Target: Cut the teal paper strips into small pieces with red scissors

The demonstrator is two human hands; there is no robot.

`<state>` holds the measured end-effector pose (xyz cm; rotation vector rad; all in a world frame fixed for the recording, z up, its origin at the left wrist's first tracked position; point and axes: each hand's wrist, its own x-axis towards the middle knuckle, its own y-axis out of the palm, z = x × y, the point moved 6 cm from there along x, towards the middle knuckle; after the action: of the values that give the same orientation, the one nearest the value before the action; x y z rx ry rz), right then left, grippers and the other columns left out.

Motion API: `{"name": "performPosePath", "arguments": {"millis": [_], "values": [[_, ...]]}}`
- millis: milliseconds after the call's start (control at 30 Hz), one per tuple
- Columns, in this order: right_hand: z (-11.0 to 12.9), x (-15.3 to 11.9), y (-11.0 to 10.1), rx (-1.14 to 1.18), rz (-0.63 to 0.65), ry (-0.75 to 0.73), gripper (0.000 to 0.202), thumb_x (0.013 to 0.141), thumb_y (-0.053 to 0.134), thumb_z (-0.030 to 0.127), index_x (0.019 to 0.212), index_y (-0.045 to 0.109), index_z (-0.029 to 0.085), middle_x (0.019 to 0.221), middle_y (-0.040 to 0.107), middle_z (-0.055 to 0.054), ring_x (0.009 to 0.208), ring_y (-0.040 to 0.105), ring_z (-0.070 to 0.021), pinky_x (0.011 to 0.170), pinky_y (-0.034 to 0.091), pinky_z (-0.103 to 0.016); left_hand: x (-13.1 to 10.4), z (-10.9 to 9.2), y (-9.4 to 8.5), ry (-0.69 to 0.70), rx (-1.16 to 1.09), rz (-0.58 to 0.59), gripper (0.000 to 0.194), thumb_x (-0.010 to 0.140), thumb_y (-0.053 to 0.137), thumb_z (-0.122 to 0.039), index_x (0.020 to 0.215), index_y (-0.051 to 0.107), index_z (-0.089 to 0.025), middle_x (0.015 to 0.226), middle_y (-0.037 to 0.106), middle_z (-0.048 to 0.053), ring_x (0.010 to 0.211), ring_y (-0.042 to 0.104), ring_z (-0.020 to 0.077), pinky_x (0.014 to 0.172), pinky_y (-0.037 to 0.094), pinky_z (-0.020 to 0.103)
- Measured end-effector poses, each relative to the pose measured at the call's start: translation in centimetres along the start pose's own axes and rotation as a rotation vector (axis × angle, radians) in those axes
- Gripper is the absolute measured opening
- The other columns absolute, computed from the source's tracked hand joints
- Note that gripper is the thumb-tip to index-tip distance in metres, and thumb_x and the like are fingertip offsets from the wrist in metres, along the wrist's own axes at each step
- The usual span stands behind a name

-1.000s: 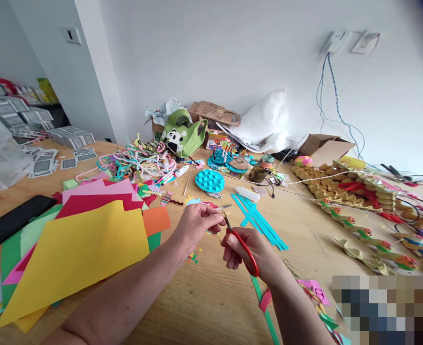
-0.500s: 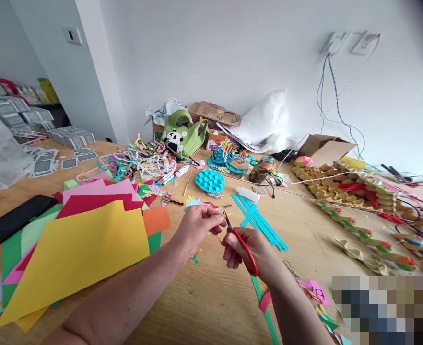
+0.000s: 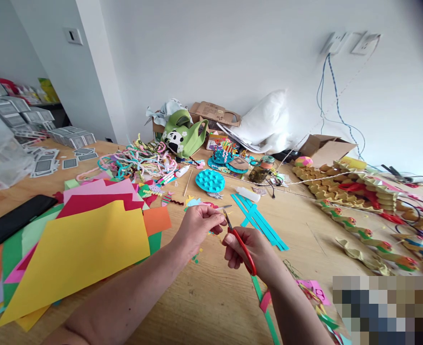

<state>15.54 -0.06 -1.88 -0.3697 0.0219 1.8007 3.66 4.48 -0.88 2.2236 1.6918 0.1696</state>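
Red scissors (image 3: 245, 247) shifted slightly; likely light, stiff, best held by loops (image 3: 253, 271); right hand (image 3: 257, 247) gripping, blades (image 3: 228, 221) beside left hand (image 3: 197, 225) pinching an unclear sliver (image 3: 223, 207)

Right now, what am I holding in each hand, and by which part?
Your right hand grips the scissors by their red handles. Your left hand pinches something small near the blades, too tiny to identify.

The setting is an indoor handicraft workspace. Coloured paper (image 3: 85, 254), pipe cleaners (image 3: 139, 160) and red-handled scissors (image 3: 243, 245) at a wooden table (image 3: 197, 306) identify it.
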Motion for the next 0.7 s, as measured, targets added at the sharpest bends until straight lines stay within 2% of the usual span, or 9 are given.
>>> {"name": "performPosePath", "arguments": {"millis": [700], "values": [[0.28,-0.24,0.01,0.018,-0.022,0.021,0.047,0.068,0.067,0.06,0.068,0.053,0.015,0.05,0.061,0.0,0.038,0.057,-0.0109,0.037,0.043,-0.02,-0.02,-0.04,0.07,-0.01,-0.017,0.01,0.015,0.062,0.069,-0.025,0.065,0.066,-0.011,0.062,0.064,0.003,0.05,0.055,0.0089,0.054,0.044,0.023]]}}
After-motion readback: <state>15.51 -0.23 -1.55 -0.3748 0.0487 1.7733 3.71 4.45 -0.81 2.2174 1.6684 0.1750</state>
